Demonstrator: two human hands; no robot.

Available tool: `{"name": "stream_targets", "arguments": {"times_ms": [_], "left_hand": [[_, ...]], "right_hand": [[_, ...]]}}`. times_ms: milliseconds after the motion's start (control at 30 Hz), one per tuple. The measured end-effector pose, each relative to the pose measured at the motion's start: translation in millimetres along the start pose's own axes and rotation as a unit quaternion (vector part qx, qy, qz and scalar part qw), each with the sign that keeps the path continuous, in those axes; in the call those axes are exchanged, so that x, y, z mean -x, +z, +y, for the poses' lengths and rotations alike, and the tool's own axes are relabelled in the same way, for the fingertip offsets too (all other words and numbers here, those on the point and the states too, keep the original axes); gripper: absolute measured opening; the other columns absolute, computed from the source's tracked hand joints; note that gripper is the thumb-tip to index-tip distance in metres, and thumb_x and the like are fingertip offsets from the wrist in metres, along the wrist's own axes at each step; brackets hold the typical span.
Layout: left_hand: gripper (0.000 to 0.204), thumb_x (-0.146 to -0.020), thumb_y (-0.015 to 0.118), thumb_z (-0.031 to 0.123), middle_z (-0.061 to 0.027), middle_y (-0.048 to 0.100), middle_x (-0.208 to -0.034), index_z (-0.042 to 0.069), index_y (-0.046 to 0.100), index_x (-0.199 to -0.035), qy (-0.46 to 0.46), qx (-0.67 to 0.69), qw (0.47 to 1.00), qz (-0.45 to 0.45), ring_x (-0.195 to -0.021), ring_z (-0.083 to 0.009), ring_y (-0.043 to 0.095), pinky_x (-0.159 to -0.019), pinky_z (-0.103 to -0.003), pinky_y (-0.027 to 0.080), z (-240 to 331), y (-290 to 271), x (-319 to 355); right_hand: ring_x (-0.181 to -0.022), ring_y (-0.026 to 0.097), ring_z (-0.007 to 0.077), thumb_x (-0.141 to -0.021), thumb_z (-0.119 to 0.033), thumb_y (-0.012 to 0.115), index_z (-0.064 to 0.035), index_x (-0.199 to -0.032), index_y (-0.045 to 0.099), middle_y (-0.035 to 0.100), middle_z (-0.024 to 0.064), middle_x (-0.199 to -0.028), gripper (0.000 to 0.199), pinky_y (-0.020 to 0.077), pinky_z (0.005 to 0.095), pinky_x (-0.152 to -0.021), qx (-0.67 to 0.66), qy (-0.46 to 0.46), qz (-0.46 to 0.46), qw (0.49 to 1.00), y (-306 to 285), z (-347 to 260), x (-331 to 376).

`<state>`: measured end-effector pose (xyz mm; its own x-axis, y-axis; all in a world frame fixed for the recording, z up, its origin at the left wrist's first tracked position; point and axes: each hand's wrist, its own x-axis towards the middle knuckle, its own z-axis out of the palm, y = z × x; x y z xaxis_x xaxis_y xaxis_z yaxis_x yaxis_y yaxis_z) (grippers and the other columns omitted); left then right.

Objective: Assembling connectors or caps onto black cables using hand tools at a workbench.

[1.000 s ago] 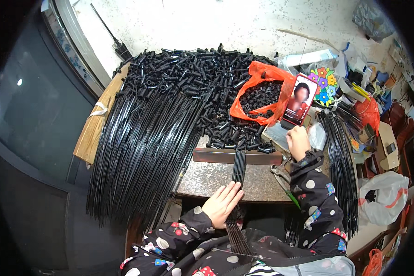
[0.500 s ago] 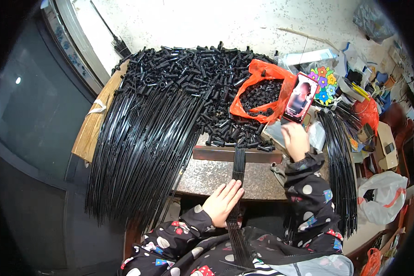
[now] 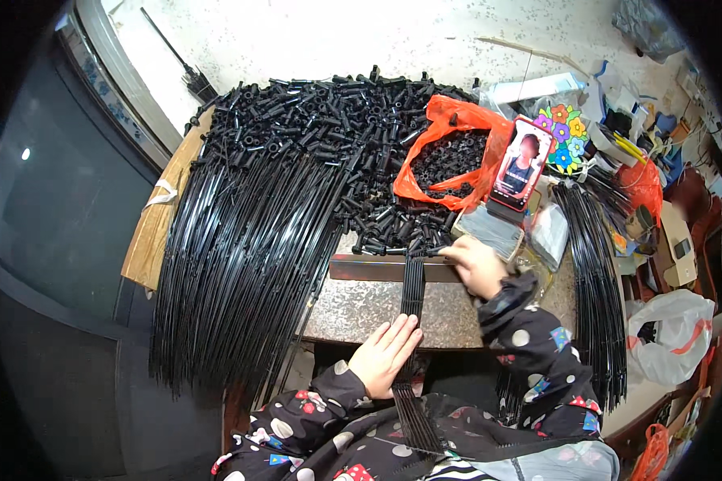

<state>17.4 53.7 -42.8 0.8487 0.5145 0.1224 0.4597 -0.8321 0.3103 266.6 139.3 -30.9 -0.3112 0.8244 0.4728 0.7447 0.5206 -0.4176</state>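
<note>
Hands on a bundle of thin black rods at a stone-topped table.

Left hand (image 3: 387,353) lies flat, fingers open and together, pressing the rod bundle (image 3: 411,297) at the near table edge (image 3: 353,313); right hand (image 3: 475,264) is curled, fingertips at the bundle's far end beside a metal bar (image 3: 369,268). Around them are a heap of black tubes (image 3: 321,120), long black rods (image 3: 241,264), an orange bag (image 3: 449,144), a phone (image 3: 521,164) and a speckled floor (image 3: 313,40).

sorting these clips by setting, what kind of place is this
Probably a small home workshop doing piecework assembly. A big heap of small black plastic parts and long black rods covers a worn stone-topped table, an orange bag holds more parts, and household clutter crowds the right side.
</note>
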Motion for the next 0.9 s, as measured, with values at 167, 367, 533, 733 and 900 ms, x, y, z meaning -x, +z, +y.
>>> {"name": "stream_targets", "arguments": {"times_ms": [167, 367, 533, 733, 900], "left_hand": [[0.09, -0.064, 0.061, 0.052, -0.0255, 0.027, -0.134, -0.006, 0.032, -0.126, -0.003, 0.002, 1.0, -0.006, -0.125, -0.038, 0.026, -0.101, -0.044, 0.023, 0.7, -2.8, 0.1], [0.09, -0.064, 0.062, 0.052, -0.0255, 0.027, -0.134, -0.006, 0.032, -0.126, -0.004, 0.014, 1.0, -0.003, -0.125, -0.038, 0.026, -0.101, -0.044, 0.023, 0.2, -1.3, -0.5], [0.089, -0.065, 0.061, 0.052, -0.0253, 0.027, -0.134, -0.006, 0.032, -0.126, -0.004, 0.021, 1.0, -0.002, -0.125, -0.0379, 0.026, -0.101, -0.044, 0.023, -0.1, -2.4, -0.6], [0.088, -0.066, 0.06, 0.052, -0.0251, 0.027, -0.134, -0.006, 0.032, -0.126, -0.004, 0.016, 1.0, 0.002, -0.125, -0.0376, 0.027, -0.101, -0.044, 0.023, -0.4, -3.0, 0.3], [0.087, -0.065, 0.062, 0.047, -0.0246, 0.026, -0.135, -0.006, 0.031, -0.127, -0.004, 0.022, 1.0, 0.002, -0.126, -0.0364, 0.026, -0.101, -0.043, 0.023, 0.6, -4.4, 0.8]], "right_hand": [[-0.072, 0.057, 0.0283, -0.072, -0.005, 0.053, -0.0067, -0.086, 0.062, 0.054, 0.0097, -0.078, 0.017, 0.0466, 0.0357, -0.064, 0.032, 0.053, -0.079, 0.995, 10.4, -9.8, 0.3], [-0.073, 0.057, 0.028, -0.072, -0.005, 0.055, -0.0075, -0.089, 0.063, 0.054, 0.0096, -0.079, 0.019, 0.0468, 0.035, -0.064, 0.047, 0.061, -0.09, 0.993, 15.9, -13.8, -2.9], [-0.073, 0.057, 0.0279, -0.072, -0.005, 0.053, -0.0072, -0.089, 0.063, 0.053, 0.0099, -0.08, 0.02, 0.0471, 0.0357, -0.065, 0.027, 0.048, -0.102, 0.993, 13.3, -14.6, -5.8], [-0.073, 0.057, 0.0281, -0.072, -0.006, 0.053, -0.0079, -0.091, 0.063, 0.054, 0.0097, -0.08, 0.022, 0.0471, 0.0357, -0.065, 0.027, 0.055, -0.106, 0.992, 18.0, -12.4, -8.5], [-0.073, 0.057, 0.0282, -0.073, -0.006, 0.055, -0.008, -0.09, 0.062, 0.054, 0.0097, -0.079, 0.019, 0.0464, 0.0351, -0.065, 0.019, 0.027, -0.13, 0.991, 14.4, -7.1, -14.2]]}}
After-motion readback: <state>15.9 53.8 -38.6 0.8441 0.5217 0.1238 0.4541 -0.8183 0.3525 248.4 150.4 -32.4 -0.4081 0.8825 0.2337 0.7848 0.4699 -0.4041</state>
